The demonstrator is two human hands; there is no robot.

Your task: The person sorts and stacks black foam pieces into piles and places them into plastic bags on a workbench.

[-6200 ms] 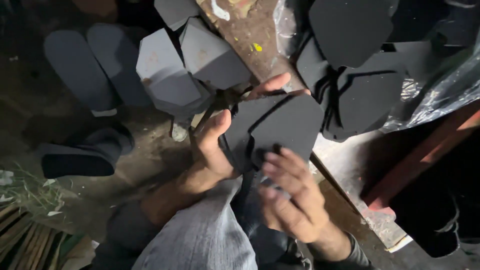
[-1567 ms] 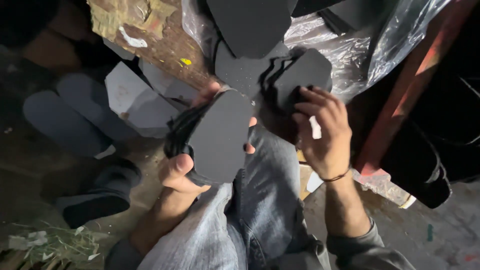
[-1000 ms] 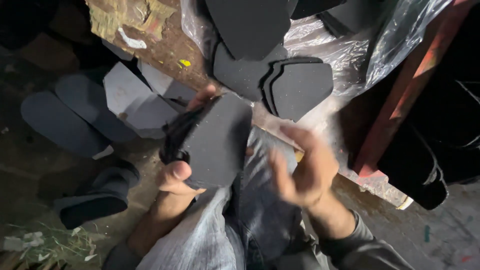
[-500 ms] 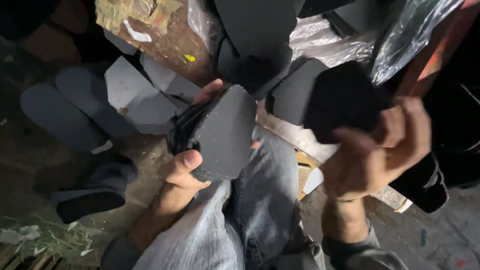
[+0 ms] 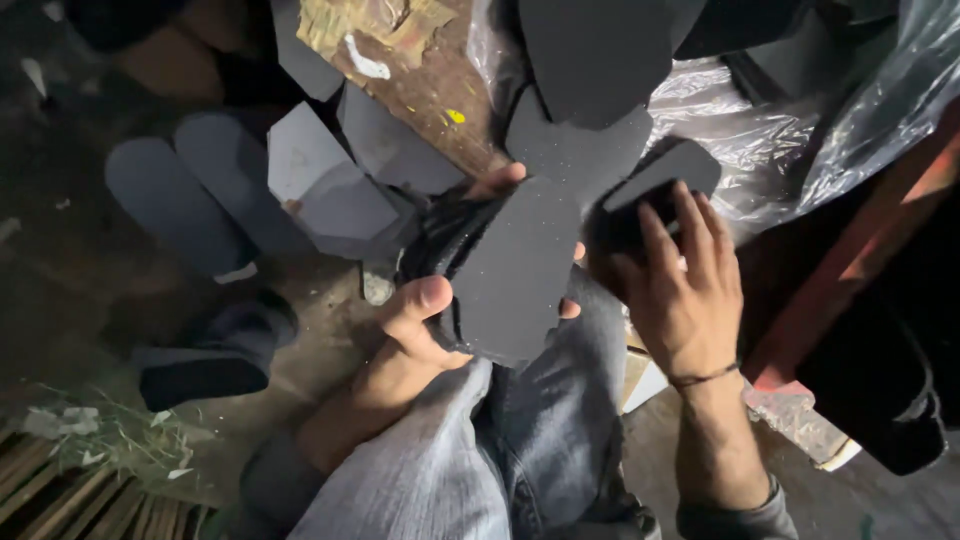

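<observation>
From my remote seat I see the left hand (image 5: 415, 335) raised over the lap, wrist bent back, thumb pressed across the front and fingertips (image 5: 497, 181) curling round the far edge, so it is clamped on a stack of flat black foam cut-outs with one pointed end (image 5: 505, 270). That stack stands tilted, its broad face turned toward the camera, just above the grey denim trouser legs (image 5: 480, 450). The right hand (image 5: 680, 295) reaches forward with the forearm running up from the lower right, a thin dark band on the wrist, palm down and fingers spread over a smaller pile of black foam pieces with rounded corners (image 5: 650, 185); the fingers lie on it and curl at its near edge, but I cannot tell whether they grip it or only press on it. That pile rests against crinkled clear plastic sheeting (image 5: 760, 130), just right of the held stack. Behind the left hand, 2 grey angular foam sheets (image 5: 330, 185) lean on a brown board with a yellow spot (image 5: 420, 70), and 2 long rounded grey foam soles (image 5: 190, 200) lie on the dark ground at left. A red-orange metal bar (image 5: 850, 260) runs diagonally at right.
</observation>
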